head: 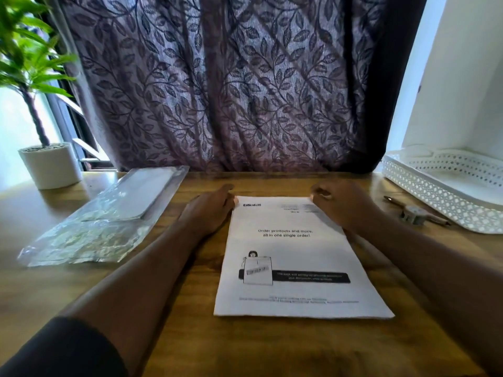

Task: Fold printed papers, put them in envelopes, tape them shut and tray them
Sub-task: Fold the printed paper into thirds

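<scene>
The paper point(296, 257) lies long-way toward the curtain point(231, 77). The left grip point(215, 205) and right grip point(337, 202) pinch its far corners. Left of them, a bag point(95, 229) holds envelopes point(147, 194).

Dark sleeve point(62, 349) on left arm point(130, 270)

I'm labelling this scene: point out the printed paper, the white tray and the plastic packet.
printed paper point(299, 254): head view, blank middle of the sheet.
white tray point(435, 197): head view, perforated near wall.
plastic packet point(89, 235): head view, crinkled near half.
</scene>
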A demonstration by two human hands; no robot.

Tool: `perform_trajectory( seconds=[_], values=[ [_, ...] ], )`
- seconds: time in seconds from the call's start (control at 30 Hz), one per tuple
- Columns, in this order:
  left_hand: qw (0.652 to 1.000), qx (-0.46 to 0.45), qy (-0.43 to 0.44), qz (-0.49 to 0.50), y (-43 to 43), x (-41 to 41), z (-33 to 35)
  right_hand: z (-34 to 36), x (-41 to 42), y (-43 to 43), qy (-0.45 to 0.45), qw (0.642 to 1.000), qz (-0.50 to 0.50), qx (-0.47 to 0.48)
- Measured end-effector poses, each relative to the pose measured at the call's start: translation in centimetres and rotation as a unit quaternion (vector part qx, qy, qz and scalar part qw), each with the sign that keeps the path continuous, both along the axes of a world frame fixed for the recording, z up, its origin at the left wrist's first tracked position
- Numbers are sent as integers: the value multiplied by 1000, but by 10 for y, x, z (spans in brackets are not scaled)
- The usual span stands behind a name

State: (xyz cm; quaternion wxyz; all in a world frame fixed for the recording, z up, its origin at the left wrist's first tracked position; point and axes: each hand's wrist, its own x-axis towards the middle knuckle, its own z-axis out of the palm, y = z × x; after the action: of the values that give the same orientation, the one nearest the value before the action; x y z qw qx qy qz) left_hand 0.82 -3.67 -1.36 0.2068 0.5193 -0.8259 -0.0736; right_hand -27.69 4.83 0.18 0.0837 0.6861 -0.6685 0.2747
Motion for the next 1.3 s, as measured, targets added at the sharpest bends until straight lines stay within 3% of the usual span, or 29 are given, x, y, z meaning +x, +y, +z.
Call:
perform_trajectory(
  seconds=[0.1, 0.2, 0.37, 0.5, 0.87, 1.03, 1.3],
  values=[
    [1000, 20, 0, -16, -10, 1, -1, -4, -11, -20, -20, 998, -25, 57],
    [999, 4, -15, -44, -16, 1, -1, -14, -20, -23, 29, 993, -27, 111],
    [994, -22, -86, -57, -19, -1, -2, -17, -16, -24, 91, 989, -39, 105],
    [991, -2, -122, -48, -29, -2, -6, -20, -14, -25, 88, 990, -41, 100],
    [994, -16, -95, -54, -34, -1, -8, -18, -23, -32, -28, 995, -84, 44],
    [995, -91, -29, -13, -26, -3, -5, -20, -29, -35, -38, 990, -126, 41],
    [996, -50, 63, -38, -28, -5, -3, -18, -18, -38, -60, 991, -109, 44]
  ],
)
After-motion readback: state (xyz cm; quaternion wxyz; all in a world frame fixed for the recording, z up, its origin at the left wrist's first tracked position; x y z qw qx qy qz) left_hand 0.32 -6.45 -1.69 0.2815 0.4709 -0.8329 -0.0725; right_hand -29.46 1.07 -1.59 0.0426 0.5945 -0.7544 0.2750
